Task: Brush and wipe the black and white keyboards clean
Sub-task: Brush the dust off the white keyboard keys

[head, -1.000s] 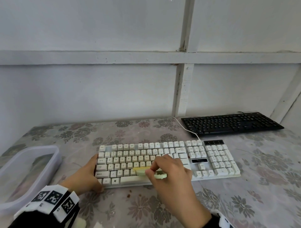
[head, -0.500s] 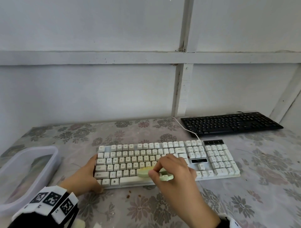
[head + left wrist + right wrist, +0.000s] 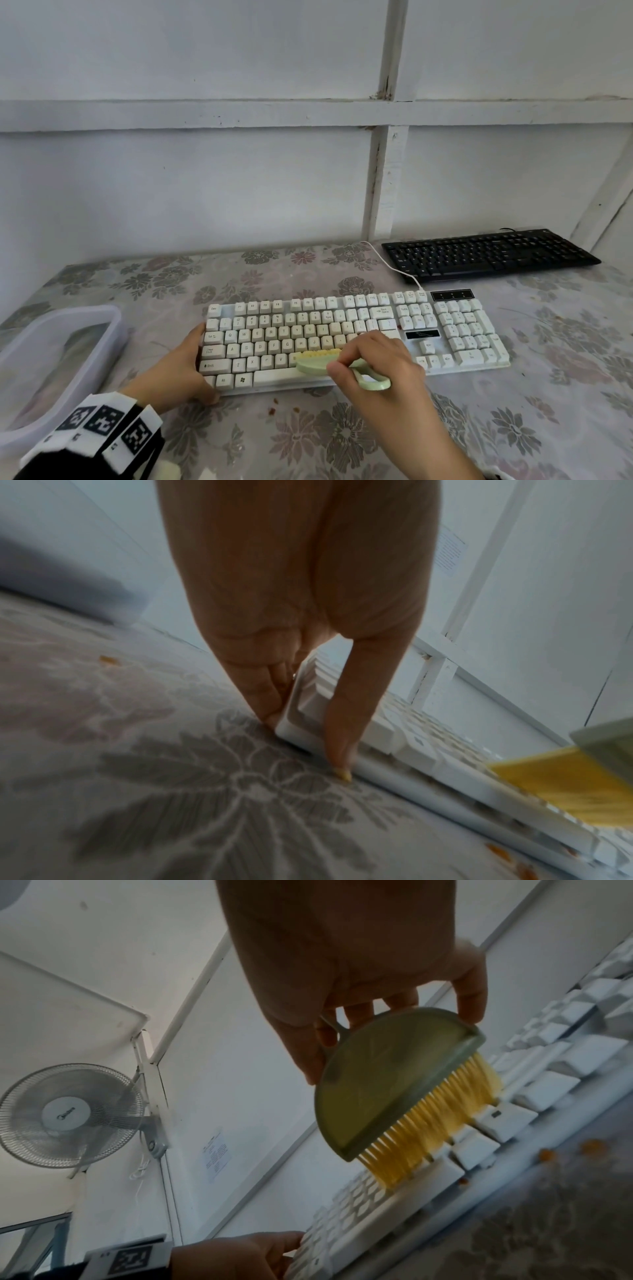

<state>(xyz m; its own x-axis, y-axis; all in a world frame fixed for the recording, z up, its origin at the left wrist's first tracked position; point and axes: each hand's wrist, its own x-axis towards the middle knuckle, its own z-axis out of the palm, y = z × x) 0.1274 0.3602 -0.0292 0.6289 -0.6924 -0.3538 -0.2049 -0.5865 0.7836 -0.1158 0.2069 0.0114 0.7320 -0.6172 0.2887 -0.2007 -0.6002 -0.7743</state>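
Observation:
The white keyboard (image 3: 356, 334) lies mid-table on the flowered cloth. My left hand (image 3: 200, 365) braces its left front corner, with straight fingers along the side and the thumb on the front edge (image 3: 337, 753). My right hand (image 3: 342, 363) grips a pale green brush (image 3: 317, 364) with yellow bristles (image 3: 428, 1126). The bristles rest on the bottom key rows near the space bar. The black keyboard (image 3: 489, 253) sits untouched at the back right by the wall.
A clear plastic container (image 3: 102, 342) stands at the left table edge. Orange-brown crumbs (image 3: 273, 409) lie on the cloth in front of the white keyboard. Its white cable (image 3: 394, 267) runs back past the black keyboard. A wall fan (image 3: 68, 1115) hangs nearby.
My right hand and the brush have drifted a little to the right and toward the keyboard's front edge. The left hand has stayed on the corner.

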